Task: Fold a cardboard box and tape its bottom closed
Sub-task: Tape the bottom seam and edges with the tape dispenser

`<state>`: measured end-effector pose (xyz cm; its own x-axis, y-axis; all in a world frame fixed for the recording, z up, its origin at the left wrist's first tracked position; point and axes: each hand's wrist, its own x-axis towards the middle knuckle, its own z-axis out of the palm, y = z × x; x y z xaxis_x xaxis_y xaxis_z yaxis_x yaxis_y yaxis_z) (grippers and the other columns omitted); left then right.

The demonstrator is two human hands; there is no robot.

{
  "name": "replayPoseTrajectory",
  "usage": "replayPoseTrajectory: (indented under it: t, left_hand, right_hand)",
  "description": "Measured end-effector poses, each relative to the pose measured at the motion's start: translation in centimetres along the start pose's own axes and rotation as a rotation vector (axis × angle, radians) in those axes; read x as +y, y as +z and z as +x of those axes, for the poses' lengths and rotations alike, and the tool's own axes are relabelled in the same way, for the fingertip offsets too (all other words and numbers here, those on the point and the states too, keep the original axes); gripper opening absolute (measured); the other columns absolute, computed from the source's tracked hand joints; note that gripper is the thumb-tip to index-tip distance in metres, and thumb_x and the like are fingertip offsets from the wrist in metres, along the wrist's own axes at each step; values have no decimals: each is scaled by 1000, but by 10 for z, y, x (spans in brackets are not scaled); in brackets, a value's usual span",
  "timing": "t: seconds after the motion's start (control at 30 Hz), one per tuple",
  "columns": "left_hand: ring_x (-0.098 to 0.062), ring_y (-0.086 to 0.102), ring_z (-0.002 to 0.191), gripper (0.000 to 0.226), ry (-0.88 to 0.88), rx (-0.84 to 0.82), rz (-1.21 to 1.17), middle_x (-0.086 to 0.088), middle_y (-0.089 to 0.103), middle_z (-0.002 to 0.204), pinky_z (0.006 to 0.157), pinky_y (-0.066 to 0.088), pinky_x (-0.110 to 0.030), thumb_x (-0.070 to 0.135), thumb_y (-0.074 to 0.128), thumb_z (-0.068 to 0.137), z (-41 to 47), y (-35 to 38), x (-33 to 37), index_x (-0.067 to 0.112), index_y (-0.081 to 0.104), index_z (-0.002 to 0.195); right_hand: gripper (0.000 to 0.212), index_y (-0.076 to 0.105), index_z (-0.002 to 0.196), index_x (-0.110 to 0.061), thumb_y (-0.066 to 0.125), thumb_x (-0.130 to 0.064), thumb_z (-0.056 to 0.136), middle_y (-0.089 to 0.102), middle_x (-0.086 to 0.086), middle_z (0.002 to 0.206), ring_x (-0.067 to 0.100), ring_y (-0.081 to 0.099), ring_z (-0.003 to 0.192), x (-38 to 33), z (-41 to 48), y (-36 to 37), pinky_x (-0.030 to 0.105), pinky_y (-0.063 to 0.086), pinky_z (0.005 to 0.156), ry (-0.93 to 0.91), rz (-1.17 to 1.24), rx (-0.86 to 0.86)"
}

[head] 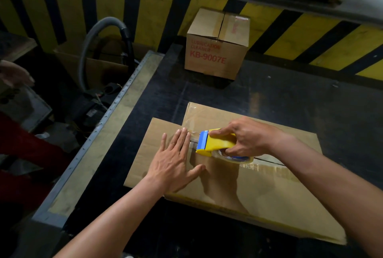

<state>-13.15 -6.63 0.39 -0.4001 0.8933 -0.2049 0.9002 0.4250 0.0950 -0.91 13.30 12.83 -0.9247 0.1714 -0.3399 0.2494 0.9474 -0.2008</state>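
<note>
A brown cardboard box (259,191) lies on the dark table with its bottom flaps folded shut and facing up. A seam runs across it between the flaps. My right hand (246,137) grips a yellow and blue tape dispenser (213,142) pressed on the seam near the box's left end. A roll of clear tape sits under the dispenser. My left hand (176,160) lies flat, fingers spread, on the left flap right beside the dispenser's blue blade. Glossy tape shows along the seam to the right of the dispenser.
A closed cardboard box (217,44) with red print stands at the table's far side. The table's metal edge (99,133) runs along the left. A grey hose (93,36) loops beyond it. Another person's hand (16,74) shows at far left. A yellow-black striped wall stands behind.
</note>
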Motion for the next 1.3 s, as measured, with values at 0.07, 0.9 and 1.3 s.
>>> replayPoseTrajectory:
  t: [0.07,0.9,1.3]
  left_hand:
    - [-24,-27,152,102,-13,7,12,-5,-28,165,125,-15,-51,85,9,90,0,1,0,14,-20,158]
    - [-21,-19,155,80,41,63,-24,-7,-14,169,127,-9,-42,64,9,103,12,-1,73,11,-7,162]
    - [-23,-25,154,93,-58,136,-60,-11,-21,168,128,-8,-42,78,9,95,12,12,69,17,-12,162]
  right_hand:
    - [63,44,145,-43,66,-50,87,57,-5,122,16,52,106,2,0,1,35,49,88,-4,-4,0]
    - [61,45,144,-45,61,-55,86,43,-10,94,10,41,88,63,-53,19,26,33,72,24,-73,99]
    - [57,50,141,-46,66,-48,86,43,-27,87,8,48,91,73,-58,-1,25,40,71,-21,29,116]
